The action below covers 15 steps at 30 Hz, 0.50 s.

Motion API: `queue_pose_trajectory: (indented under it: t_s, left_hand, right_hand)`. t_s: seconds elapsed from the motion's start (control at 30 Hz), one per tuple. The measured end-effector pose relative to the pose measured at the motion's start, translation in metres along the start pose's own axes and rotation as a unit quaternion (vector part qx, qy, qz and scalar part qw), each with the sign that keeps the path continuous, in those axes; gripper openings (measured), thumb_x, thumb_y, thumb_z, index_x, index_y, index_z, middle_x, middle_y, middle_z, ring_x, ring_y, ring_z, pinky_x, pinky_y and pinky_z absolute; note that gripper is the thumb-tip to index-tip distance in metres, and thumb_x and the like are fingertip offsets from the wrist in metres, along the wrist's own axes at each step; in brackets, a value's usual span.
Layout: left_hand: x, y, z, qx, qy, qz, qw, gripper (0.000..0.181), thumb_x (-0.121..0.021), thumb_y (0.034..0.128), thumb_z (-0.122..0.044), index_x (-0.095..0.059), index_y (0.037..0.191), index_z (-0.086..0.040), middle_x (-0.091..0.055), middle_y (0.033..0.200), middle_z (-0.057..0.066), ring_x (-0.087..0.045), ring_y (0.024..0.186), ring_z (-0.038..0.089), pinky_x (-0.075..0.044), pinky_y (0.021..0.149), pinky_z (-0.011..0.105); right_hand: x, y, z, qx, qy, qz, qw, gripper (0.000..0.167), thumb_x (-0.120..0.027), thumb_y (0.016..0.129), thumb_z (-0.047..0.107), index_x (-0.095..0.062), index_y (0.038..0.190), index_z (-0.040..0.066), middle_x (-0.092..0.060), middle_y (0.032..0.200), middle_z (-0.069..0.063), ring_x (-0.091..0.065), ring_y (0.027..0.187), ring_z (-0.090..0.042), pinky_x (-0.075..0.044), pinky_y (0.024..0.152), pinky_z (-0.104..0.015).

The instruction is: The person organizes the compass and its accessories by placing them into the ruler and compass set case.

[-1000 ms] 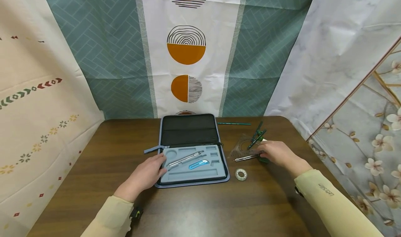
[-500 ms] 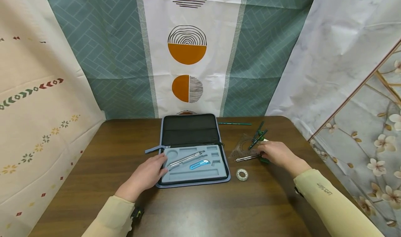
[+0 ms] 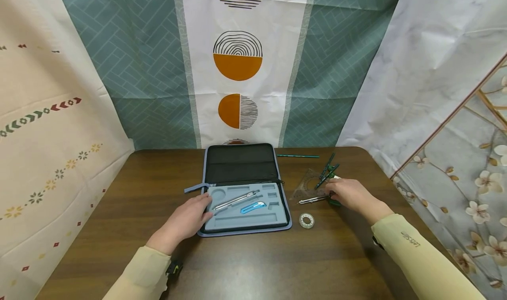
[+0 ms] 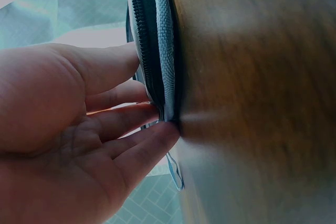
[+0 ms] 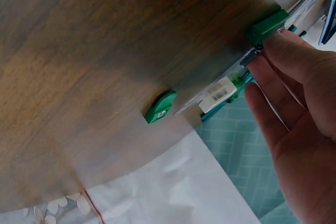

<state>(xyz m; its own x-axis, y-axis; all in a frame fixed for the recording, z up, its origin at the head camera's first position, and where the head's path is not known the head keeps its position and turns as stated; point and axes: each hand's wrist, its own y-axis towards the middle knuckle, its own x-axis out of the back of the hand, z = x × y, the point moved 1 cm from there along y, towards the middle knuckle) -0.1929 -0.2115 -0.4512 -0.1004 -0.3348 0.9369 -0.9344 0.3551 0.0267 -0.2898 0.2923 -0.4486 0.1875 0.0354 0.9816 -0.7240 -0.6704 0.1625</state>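
Note:
My left hand (image 3: 188,218) rests on the left edge of an open zip case (image 3: 241,235); its thumb and fingertips touch the rim, fingers fairly straight. In the case's blue-grey insert lie a silver compass-like tool (image 3: 233,201) and a blue utility knife (image 3: 253,207). At the right, my right hand (image 3: 348,195) pinches one end of a slim silver compass (image 3: 310,200) lying on the table. Close to the thumb in the right wrist view is a green block (image 5: 268,27). The fingers partly hide the compass's end.
Beyond the right hand lie a clear set square (image 3: 303,187), dark green pencils (image 3: 326,176) and a white block (image 5: 218,94). A small green piece (image 5: 160,107) sits apart. A roll of tape (image 3: 306,220) is beside the case; another pencil (image 3: 298,156) lies near the back edge.

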Motion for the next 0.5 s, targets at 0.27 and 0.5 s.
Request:
queue_pose_trajectory:
  t_s: [0.27,0.5]
  left_hand:
    - [0.0008,-0.0018,-0.0018,-0.001,-0.002,0.000,1.0000,0.049,-0.074,0.1081,-0.016,-0.062,0.148,0.010,-0.054,0.159,0.032,-0.053,0.146,0.050,-0.047,0.118,0.063]
    - [0.0024,-0.0021,-0.0039,-0.004,-0.001,0.000,1.0000,0.049,-0.074,0.1079,-0.016,-0.062,0.148,0.011,-0.054,0.159,0.033,-0.054,0.146,0.050,-0.047,0.117,0.063]
  right_hand:
    - [0.0004,-0.0004,0.0005,-0.005,0.007,0.006,0.9999,0.028,-0.097,0.081,0.004,-0.078,0.096,0.019,-0.073,0.100,0.005,-0.075,0.087,-0.020,-0.064,0.073,-0.042]
    - [0.0033,-0.0001,0.0035,-0.006,0.008,0.013,0.9999,0.029,-0.096,0.083,0.003,-0.075,0.093,0.020,-0.070,0.097,0.007,-0.073,0.087,-0.017,-0.063,0.072,-0.040]
